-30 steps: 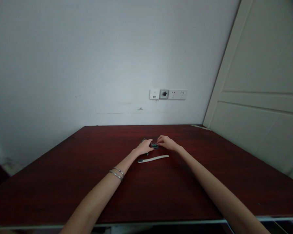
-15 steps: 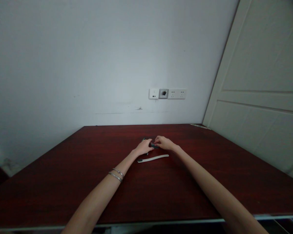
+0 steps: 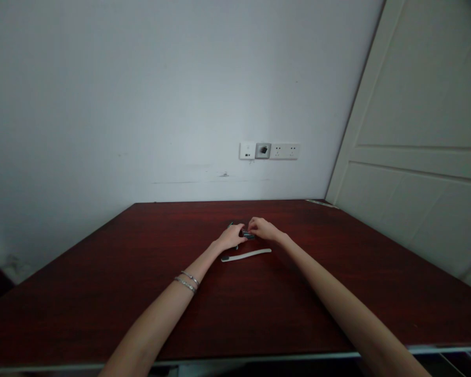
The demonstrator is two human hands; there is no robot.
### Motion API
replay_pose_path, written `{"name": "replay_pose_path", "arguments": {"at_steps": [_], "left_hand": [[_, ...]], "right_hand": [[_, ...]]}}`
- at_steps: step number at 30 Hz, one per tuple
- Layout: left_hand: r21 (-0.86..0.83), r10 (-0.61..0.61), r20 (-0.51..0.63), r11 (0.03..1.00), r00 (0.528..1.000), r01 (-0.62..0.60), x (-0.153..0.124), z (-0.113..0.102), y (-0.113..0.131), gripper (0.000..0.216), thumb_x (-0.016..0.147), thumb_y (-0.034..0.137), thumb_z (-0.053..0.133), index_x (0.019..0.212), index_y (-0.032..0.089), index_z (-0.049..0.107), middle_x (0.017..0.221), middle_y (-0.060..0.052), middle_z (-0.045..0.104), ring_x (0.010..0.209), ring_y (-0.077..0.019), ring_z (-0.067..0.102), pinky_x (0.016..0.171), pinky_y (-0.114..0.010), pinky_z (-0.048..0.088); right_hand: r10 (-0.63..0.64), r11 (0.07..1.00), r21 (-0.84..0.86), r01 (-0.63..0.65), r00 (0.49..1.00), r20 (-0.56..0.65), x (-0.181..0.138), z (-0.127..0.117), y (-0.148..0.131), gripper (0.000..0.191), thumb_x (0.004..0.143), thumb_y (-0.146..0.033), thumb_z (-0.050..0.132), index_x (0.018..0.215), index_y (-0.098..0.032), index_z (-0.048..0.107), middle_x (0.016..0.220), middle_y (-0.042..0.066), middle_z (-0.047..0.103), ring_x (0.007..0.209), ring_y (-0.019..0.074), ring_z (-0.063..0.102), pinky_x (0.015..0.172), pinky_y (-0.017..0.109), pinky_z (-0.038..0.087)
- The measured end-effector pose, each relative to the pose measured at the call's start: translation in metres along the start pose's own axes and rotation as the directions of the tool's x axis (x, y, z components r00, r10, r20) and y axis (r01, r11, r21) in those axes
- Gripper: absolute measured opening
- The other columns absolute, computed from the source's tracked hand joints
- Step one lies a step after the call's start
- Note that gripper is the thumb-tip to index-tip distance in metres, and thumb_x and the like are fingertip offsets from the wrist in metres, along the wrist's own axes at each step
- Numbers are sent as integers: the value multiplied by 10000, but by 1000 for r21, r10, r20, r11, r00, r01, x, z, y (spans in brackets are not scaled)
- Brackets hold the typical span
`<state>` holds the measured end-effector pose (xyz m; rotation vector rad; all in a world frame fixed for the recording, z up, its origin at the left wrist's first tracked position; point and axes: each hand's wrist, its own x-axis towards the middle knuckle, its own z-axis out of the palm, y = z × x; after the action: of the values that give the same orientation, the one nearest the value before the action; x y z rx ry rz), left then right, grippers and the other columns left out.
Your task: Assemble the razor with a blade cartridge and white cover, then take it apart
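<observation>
A small dark object with lighter stripes (image 3: 248,235) lies on the table between my two hands, and its kind is too small to tell. My left hand (image 3: 231,237) is closed round its left side, thumb and fingers curled about it. Dark edges poke out behind and below that hand, the rest being covered. From the right, my right hand (image 3: 261,229) pinches at the upper side of the object, fingertips together; what they hold is too small to name. A white toothbrush-like strip with a dark patch at its left end (image 3: 249,255) lies just in front, touched by neither hand.
The dark red table (image 3: 235,309) runs back to a pale wall with sockets (image 3: 284,151) on it. A white panelled door (image 3: 419,157) stands along the right side. A thin pale strip (image 3: 322,203) lies at the far right corner.
My right hand has lifted very slightly at the object, showing a little more of its striped surface. My left hand and the white strip have stayed put.
</observation>
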<state>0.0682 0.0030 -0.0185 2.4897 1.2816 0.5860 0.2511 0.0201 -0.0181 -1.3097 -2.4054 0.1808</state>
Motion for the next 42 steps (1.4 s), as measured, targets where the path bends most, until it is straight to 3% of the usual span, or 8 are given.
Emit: {"name": "replay_pose_path", "arguments": {"at_steps": [17,31,37,42], "left_hand": [[15,45,0,999,999,-45,3,4,-7,436,731,348,603,1118,161,531,1086,-102,617,1001,-231,578,838,-297,435],[30,100,-37,995,994,-99,1,2,-11,556,698,309,622,1209,120,507,1180,-128,576,1067,-247,543,904,-311,409],[-92,59,-174,993,983,-75,-9,-23,-18,303,751,240,545,1018,141,649,1073,-82,648,1002,-197,587,905,-277,413],[-243,32,-262,965,964,-98,-18,-37,-29,230,737,181,534,904,140,686,951,-61,690,903,-174,625,846,-268,454]], "right_hand": [[-39,999,34,39,999,18,-2,0,0,200,797,-252,521,832,-208,713,943,49,627,843,153,571,756,227,420],[46,999,19,-44,995,-87,-7,-7,8,232,791,-267,500,873,-196,705,937,49,652,837,166,589,745,225,426],[185,981,-49,-189,979,-88,-13,-18,-18,236,791,-332,510,866,-214,700,860,49,684,797,176,607,660,218,408],[255,964,-62,-259,964,-75,-7,-16,-51,249,799,-366,497,873,-225,688,851,39,688,795,163,614,627,207,392]]}}
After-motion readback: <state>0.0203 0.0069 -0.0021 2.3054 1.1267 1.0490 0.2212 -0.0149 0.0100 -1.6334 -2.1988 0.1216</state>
